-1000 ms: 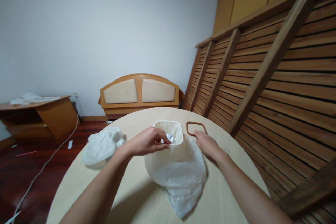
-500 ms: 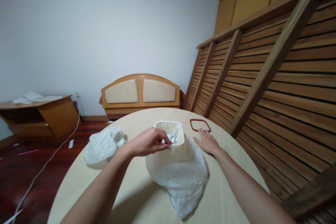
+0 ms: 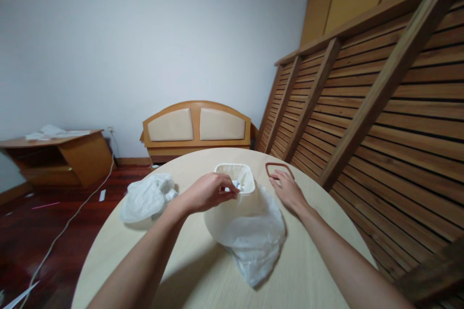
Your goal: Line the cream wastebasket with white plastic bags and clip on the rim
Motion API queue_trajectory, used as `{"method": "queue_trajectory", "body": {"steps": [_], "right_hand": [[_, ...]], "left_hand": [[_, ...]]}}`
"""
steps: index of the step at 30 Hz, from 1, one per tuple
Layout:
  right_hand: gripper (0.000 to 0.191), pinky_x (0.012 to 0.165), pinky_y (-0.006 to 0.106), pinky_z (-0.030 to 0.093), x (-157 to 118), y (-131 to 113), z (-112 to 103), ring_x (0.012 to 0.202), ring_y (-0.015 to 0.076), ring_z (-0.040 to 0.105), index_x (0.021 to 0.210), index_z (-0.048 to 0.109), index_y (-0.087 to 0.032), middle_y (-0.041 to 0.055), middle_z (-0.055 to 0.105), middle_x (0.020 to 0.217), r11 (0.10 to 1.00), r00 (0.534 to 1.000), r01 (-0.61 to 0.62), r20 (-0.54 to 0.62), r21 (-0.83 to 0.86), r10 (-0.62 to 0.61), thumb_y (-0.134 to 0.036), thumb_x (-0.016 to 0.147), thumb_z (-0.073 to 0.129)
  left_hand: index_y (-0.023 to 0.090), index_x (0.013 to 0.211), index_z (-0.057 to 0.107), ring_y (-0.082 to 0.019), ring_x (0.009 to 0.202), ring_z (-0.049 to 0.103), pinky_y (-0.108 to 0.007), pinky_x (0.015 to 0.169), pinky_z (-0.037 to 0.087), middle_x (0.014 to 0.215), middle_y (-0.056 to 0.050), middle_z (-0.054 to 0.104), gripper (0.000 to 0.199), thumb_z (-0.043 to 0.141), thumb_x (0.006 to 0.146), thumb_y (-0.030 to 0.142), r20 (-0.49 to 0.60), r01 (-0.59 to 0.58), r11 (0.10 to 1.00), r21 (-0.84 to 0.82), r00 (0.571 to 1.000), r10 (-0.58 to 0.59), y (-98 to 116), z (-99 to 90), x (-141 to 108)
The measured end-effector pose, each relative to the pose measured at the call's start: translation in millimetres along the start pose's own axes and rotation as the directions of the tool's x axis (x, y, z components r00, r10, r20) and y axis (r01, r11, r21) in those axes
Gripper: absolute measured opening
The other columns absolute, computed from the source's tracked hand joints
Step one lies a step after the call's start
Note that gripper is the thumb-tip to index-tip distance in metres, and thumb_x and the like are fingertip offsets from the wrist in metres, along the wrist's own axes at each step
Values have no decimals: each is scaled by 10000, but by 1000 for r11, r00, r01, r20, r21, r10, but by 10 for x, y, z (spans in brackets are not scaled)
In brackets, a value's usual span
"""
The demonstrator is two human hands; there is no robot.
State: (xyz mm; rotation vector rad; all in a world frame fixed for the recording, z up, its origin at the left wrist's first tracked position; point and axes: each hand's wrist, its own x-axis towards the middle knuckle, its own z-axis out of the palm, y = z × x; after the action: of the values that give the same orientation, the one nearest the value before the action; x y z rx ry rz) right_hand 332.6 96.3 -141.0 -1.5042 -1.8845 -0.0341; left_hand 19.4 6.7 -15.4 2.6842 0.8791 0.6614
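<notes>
A small white trash can (image 3: pixel 232 212) stands on the round table, lined with a thin white plastic bag (image 3: pixel 255 251) whose loose part hangs over its near side and spreads on the tabletop. My left hand (image 3: pixel 213 193) is closed at the near left of the rim, thumb and fingers pinching the rim and liner. Something white and blue shows inside, partly hidden by the fingers. Right of the can, my right hand (image 3: pixel 288 190) has its thumb and curled fingers at the near edge of a brown rounded-rectangular ring (image 3: pixel 279 164), which lies flat on the table.
A crumpled white plastic bag (image 3: pixel 148 198) lies on the left of the table (image 3: pixel 203 280). A headboard (image 3: pixel 195 120) stands behind, and a slatted wooden panel (image 3: pixel 362 130) leans along the right. At the left are a low cabinet (image 3: pixel 85 159) and a cable (image 3: pixel 68 224) on the floor.
My right hand has drawn its fingers in from stretched out to curled at the ring's near edge. My left hand stays at the rim. The view has shifted slightly.
</notes>
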Motion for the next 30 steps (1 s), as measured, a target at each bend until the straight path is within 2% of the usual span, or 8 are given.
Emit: {"method": "queue_trajectory", "body": {"steps": [4,6,10,13,15,21,26,30], "right_hand": [[259,924,435,486,-43,-448,-237,1003,252,625,956,673,-194,99,705,1002,957,950,257,-213,132,-226,-355,973,471],[208,866,410,489,-103,-672,-343,926,234,625,897,654,-201,79,700,919,911,909,391,-214,132,-359,-294,974,485],[151,783,355,490,-245,-1010,-483,810,197,633,886,651,-207,46,708,847,756,776,626,-55,192,-629,-237,950,517],[133,691,324,473,-347,-1176,-529,717,183,630,828,677,-208,28,707,778,683,683,693,93,233,-725,-236,897,566],[106,649,306,457,-412,-1257,-542,675,175,627,766,693,-212,16,702,739,676,652,689,185,261,-735,-229,837,617],[82,690,286,463,-552,-1391,-553,717,182,669,797,776,-239,7,744,755,764,582,570,507,303,-636,-262,761,706],[260,754,308,472,-555,-1378,-532,830,236,700,952,797,-230,55,777,916,853,579,498,674,154,-459,-288,703,750],[281,711,305,459,-549,-1322,-496,843,260,711,966,798,-238,64,782,942,877,590,468,700,110,-402,-275,693,742]], "left_hand": [[231,999,763,-148,773,637,-236,689,451,923,-49,734,225,579,955,351,-92,45,992,115,995,-35,-122,71,27],[236,1013,760,-165,822,651,-253,719,467,949,-51,736,223,570,959,338,-146,77,982,170,988,-53,-180,116,51],[230,1027,752,-201,879,654,-307,769,502,966,-67,734,227,547,969,308,-269,133,950,282,962,-55,-236,229,82],[222,1138,700,-221,944,631,-353,820,515,1057,-99,708,251,512,978,270,-396,136,919,370,918,24,-195,343,8],[214,1173,662,-215,949,621,-357,819,514,1081,-107,692,263,485,980,235,-412,70,896,438,902,131,-148,443,-115],[193,983,653,-144,734,609,-262,646,462,840,-46,685,185,471,958,210,-97,-256,841,477,935,340,-171,841,-553],[215,1038,658,-153,866,655,-272,724,489,1014,-29,720,159,520,967,246,46,-218,900,377,975,217,-257,1046,-624],[219,1021,680,-156,854,651,-269,713,492,940,-23,722,175,513,973,238,75,-144,919,367,989,125,-269,1107,-595]]}}
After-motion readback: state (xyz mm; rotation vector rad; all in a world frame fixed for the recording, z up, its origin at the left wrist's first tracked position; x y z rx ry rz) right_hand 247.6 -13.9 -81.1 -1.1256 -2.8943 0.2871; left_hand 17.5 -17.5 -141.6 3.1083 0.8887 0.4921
